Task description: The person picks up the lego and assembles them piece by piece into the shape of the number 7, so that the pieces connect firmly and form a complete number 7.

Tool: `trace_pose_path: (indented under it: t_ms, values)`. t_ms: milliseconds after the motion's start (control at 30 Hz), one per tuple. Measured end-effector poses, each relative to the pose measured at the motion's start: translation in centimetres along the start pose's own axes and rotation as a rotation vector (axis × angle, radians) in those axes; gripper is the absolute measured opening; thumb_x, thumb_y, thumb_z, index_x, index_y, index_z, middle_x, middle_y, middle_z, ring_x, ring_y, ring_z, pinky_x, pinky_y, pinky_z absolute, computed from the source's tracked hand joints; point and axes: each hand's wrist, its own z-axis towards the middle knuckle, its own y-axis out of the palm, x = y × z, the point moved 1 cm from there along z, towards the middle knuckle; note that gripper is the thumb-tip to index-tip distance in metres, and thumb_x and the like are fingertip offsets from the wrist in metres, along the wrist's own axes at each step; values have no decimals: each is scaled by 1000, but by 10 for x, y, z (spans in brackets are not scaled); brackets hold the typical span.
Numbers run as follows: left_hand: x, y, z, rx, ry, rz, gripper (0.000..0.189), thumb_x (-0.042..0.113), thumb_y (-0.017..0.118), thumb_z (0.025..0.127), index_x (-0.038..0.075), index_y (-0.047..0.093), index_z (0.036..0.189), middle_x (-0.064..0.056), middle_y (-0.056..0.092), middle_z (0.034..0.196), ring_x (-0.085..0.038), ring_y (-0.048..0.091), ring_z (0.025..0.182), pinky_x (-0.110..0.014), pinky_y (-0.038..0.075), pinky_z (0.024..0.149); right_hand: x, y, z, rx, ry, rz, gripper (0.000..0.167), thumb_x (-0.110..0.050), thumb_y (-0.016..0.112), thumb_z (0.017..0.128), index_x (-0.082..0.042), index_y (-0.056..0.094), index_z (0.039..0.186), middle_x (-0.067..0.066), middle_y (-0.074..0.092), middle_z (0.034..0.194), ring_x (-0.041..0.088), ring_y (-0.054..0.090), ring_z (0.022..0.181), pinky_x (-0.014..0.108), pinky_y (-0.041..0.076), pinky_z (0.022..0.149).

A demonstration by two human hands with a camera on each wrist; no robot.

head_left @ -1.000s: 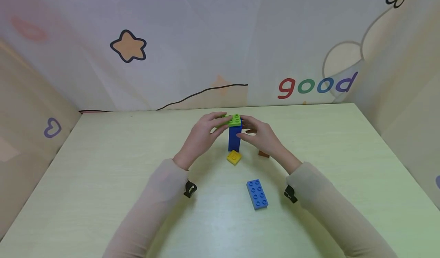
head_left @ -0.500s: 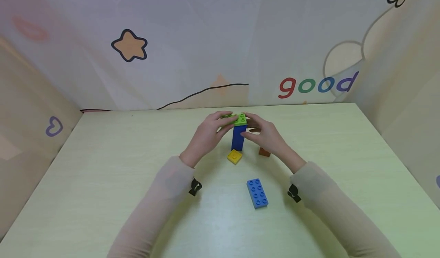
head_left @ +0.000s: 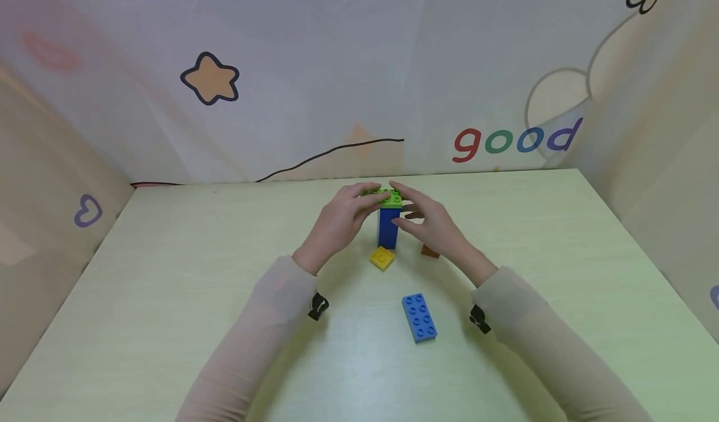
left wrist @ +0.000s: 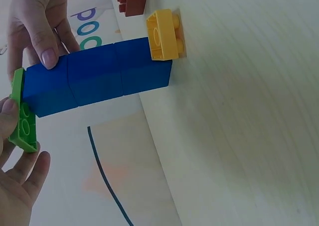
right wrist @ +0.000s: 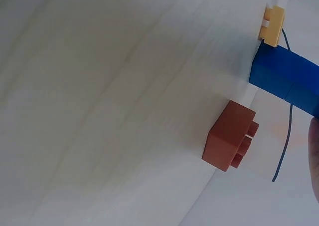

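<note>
An upright tower [head_left: 387, 233] of three blue bricks stands with a lime-green plate [head_left: 392, 202] across its top, which juts out past the tower on the left. My left hand [head_left: 336, 221] pinches the jutting end of this plate, thumb below in the left wrist view. With thumb and fingers my right hand [head_left: 431, 223] grips the upper blue brick; most of those fingers are hidden behind the tower in the head view. Close by the tower's foot lies a small yellow brick [left wrist: 164, 35], studs down.
A brown brick [right wrist: 229, 135] sits on the table [head_left: 185, 297] to the tower's right, partly behind my right wrist in the head view. Nearer me lies a flat blue eight-stud brick [head_left: 419, 318]. A printed cloth backdrop [head_left: 314, 72] rises at the table's far edge.
The tower, the green plate and both hands have shifted slightly right since a second ago. The yellow, brown and loose blue bricks stay where they were.
</note>
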Motion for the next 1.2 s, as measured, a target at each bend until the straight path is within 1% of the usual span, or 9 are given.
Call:
trace_pose_path:
  t_ms: [100,267,333,400,567,733,867,1067,1200]
  values:
    - [1,0,0,-4,1,13,32,14,55,96,16,63,127,-9,58,134,-28,52,127,-38,48,104,0,1,-1,26,-43,-34,70,-4,66,88,-11,33,148,18,45,143,36,60,116,46,53,95]
    - [2,0,-1,17,20,30,33,14,57,95,16,63,127,-9,59,132,-27,54,125,-37,50,102,-2,0,-4,78,-167,-191,67,-6,69,86,-6,38,145,15,41,149,33,46,134,44,47,103]
    - [2,1,-1,33,26,25,33,14,58,94,15,64,126,-9,60,132,-27,55,124,-37,50,102,-2,-1,-5,81,-193,-223,64,-7,68,87,-4,40,144,14,39,151,32,41,138,44,45,105]
    - [2,2,-2,49,29,23,32,16,59,94,14,64,125,-9,61,131,-26,56,123,-36,49,102,-3,-1,-5,79,-203,-219,60,-7,66,89,-4,41,144,14,41,150,32,42,137,44,44,106]
    - [0,3,-3,73,42,27,30,16,61,92,14,66,122,-8,62,131,-26,56,123,-35,50,102,-2,-2,-4,77,-205,-161,51,-6,57,94,-3,43,142,16,44,148,33,43,136,44,44,105]
    - [-1,3,-4,77,68,47,31,14,64,90,14,67,121,-9,62,130,-27,57,122,-35,51,100,-2,-2,-3,99,-236,-135,47,-3,58,92,0,47,138,18,50,141,34,51,129,43,49,100]
    - [-3,4,-5,83,82,50,31,14,64,90,15,67,121,-9,62,129,-27,57,121,-35,51,99,0,0,-3,109,-260,-182,48,-2,60,91,0,48,138,18,48,142,34,52,128,41,51,97]
    - [-4,5,-6,98,104,56,31,13,62,91,14,67,121,-9,62,129,-26,57,121,-34,52,97,4,1,-7,123,-354,-307,57,-5,67,87,0,45,140,16,46,144,31,55,125,38,51,96]
    - [-4,4,-6,95,115,71,32,13,61,92,15,66,123,-9,62,130,-26,57,122,-34,52,98,5,1,-6,131,-386,-308,57,-5,67,86,-1,46,139,16,47,144,31,56,124,38,52,95]
